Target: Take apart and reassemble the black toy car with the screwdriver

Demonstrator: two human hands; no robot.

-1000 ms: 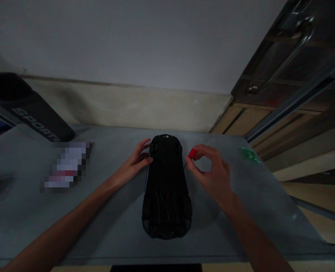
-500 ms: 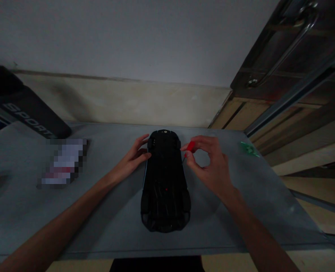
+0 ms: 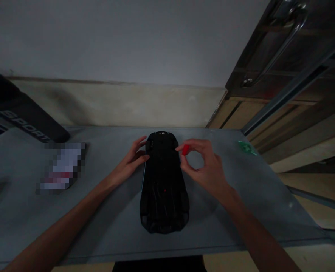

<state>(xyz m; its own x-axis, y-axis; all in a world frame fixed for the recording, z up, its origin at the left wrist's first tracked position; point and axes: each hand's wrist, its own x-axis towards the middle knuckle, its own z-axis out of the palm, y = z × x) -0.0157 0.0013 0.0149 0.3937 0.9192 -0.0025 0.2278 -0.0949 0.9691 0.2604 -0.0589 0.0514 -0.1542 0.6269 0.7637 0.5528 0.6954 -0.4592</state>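
Note:
A black toy car [image 3: 164, 181] lies upside down on the grey table [image 3: 99, 223], its underside facing up. Against its upper left side rests my left hand [image 3: 132, 160], fingers apart, with the thumb on the car's edge. Between thumb and index finger, my right hand [image 3: 205, 166] pinches a small red object [image 3: 185, 149], perhaps a tool handle, at the car's upper right edge. The lower end of the red object is hidden by my fingers.
A dark bottle marked SPORT [image 3: 31, 113] leans at the back left, beside a blurred-out flat item [image 3: 64, 166]. Near the right edge lies a small green packet [image 3: 246, 147]. A wall [image 3: 127, 105] runs behind the table.
My right hand has moved slightly left with the red object, which is now closer to the car and more upright. The view has shifted a little; my left hand stays at the car's side.

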